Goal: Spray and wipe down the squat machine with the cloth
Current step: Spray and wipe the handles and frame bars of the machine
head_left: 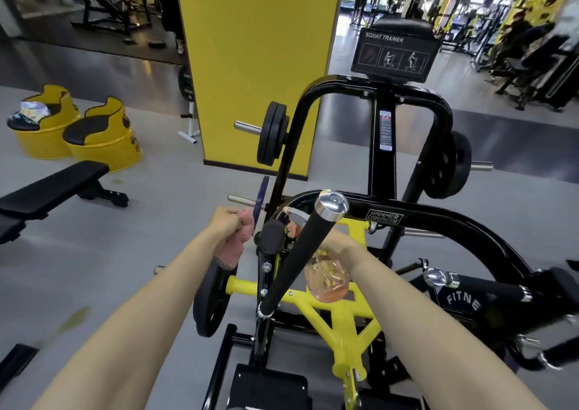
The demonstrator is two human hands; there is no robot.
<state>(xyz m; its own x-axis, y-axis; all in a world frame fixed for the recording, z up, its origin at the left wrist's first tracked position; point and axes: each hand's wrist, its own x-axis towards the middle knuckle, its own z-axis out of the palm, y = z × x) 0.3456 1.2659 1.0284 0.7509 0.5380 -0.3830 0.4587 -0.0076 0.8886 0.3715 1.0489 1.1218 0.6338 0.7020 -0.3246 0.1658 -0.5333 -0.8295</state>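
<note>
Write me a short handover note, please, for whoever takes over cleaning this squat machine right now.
Left hand grips the bunched pink cloth, just left of the black handle.
Right hand holds the spray bottle behind that handle, nozzle toward the squat machine frame.
Done: no wet or wiped patches visible.
Left: spray, then wipe handles, pads and frame.

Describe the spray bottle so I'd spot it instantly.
On the squat machine, find the crossbar marked Hammer Strength. Below it, over the yellow frame, the right hand grips the bottle, behind a black foam handle. It is clear with orange liquid, unlike the pink cloth in the left hand.
</note>
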